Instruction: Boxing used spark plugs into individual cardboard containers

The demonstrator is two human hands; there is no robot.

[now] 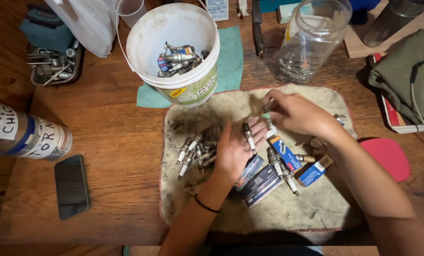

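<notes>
My left hand lies palm up on a dirty beige cloth, fingers apart, with one spark plug resting across its fingers. My right hand hovers just above and right of it, fingers pinched on another spark plug. A heap of used spark plugs lies on the cloth left of my left hand. Small blue boxes and more plugs lie below my hands.
A white plastic bucket holding several spark plugs stands on a teal rag behind the cloth. A clear plastic jar is at the back right, a black phone and taped cans at the left, a red lid and green bag at the right.
</notes>
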